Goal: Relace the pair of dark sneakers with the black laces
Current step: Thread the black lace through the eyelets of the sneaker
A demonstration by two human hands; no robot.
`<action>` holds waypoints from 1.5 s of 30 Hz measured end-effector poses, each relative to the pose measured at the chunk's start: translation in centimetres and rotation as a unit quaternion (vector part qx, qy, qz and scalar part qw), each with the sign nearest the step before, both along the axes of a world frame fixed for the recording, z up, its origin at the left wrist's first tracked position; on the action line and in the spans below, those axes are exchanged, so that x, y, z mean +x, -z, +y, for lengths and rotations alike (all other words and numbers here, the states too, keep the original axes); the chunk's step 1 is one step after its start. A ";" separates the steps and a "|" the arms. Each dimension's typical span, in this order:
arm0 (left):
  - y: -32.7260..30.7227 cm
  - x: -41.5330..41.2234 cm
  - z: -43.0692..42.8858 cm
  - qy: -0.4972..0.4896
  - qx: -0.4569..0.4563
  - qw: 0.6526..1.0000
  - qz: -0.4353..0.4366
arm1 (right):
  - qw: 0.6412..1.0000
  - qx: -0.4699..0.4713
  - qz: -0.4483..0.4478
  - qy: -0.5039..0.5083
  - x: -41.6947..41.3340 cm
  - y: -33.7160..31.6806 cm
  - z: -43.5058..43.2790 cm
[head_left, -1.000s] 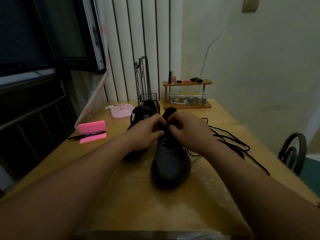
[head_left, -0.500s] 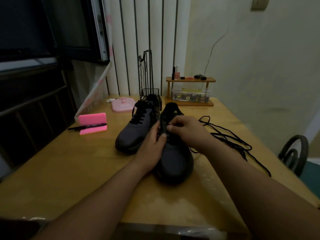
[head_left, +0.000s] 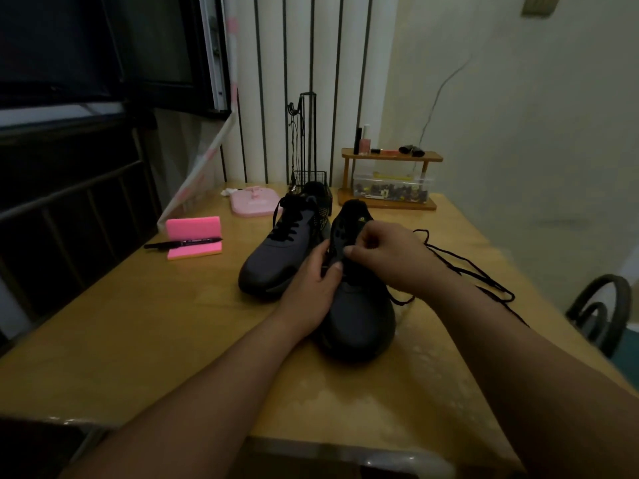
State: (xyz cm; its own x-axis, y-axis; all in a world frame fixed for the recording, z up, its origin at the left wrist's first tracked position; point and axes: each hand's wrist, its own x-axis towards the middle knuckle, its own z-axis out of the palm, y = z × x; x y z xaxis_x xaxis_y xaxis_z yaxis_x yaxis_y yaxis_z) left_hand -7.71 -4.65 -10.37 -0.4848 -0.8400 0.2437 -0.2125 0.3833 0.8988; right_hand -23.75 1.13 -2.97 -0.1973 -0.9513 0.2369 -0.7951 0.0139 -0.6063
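Now the left hand (head_left: pixel 311 288) has dropped from the tongue to the near sneaker's (head_left: pixel 359 323) left flank, thumb on the upper and fingers wrapped down its side, so the laced far sneaker (head_left: pixel 276 257) shows beside it on the counter (head_left: pixel 155 340). The right hand (head_left: pixel 390 257) stays at the eyelet row, its fingers (head_left: pixel 349 250) curled and pinching what seems to be the lace (head_left: pixel 453 262), though the dark hides its end. The rest of it trails loose over the counter to the right.

Glossy wooden table (head_left: pixel 145 340); smooth matt sneaker (head_left: pixel 359 326); wire-metal rack (head_left: pixel 307 174).
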 end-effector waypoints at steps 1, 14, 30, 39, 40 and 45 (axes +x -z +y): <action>0.0 0.0 0.0 -0.001 -0.003 1.000 -0.001 | 0.999 -0.016 0.052 0.008 0.3 -0.1 -0.1; 0.6 -0.1 -0.4 -0.009 -0.008 1.000 0.013 | 0.990 -0.068 -0.125 0.011 0.1 0.9 -0.5; 0.7 0.0 -0.6 -0.013 -0.011 1.000 -0.003 | 0.994 0.036 -0.069 -0.070 0.3 -1.5 0.2; 0.7 -0.1 -0.6 -0.006 -0.002 1.000 0.000 | 0.992 -0.014 0.127 0.003 2.1 -1.5 -0.4; 0.6 0.0 -0.5 -0.006 -0.003 1.000 -0.001 | 0.992 0.014 0.129 0.007 2.4 -1.8 -0.5; -0.1 0.3 0.3 -0.019 -0.066 0.997 0.031 | 0.997 0.031 -0.057 -0.032 2.4 -3.4 1.0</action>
State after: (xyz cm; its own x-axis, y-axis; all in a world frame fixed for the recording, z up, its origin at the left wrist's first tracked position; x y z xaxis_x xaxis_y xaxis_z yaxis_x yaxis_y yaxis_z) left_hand -7.37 -4.39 -10.24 -0.4329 -0.8163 0.3824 -0.1747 0.4921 0.8528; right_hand -21.33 2.08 0.48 -0.1588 -0.9747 0.1574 -0.7211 0.0056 -0.6928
